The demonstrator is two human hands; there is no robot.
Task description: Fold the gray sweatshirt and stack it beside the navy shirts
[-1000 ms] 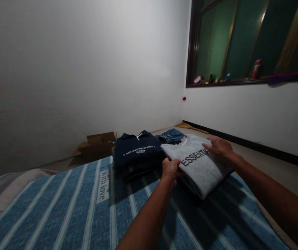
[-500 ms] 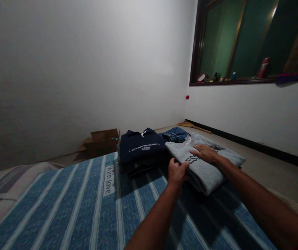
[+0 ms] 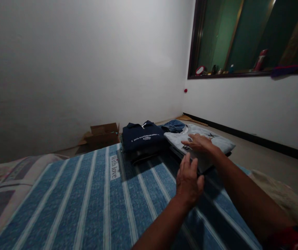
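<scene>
The right hand point(image 3: 199, 143) spread over the shirt point(image 3: 220, 140), gripping nothing. The left hand point(image 3: 189, 180), released, hung near it.

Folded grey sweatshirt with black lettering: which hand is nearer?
Right. The right hand is over the folded grey sweatshirt, fingers spread; contact is unclear. The left hand is on the camera side of its near edge, apparently apart.

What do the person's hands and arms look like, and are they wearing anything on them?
The left hand and right hand are bare: no gloves show, nor any watch. Both forearms are uncovered. Near the right elbow there's a red and dark sleeve; no left sleeve is in view.
</scene>
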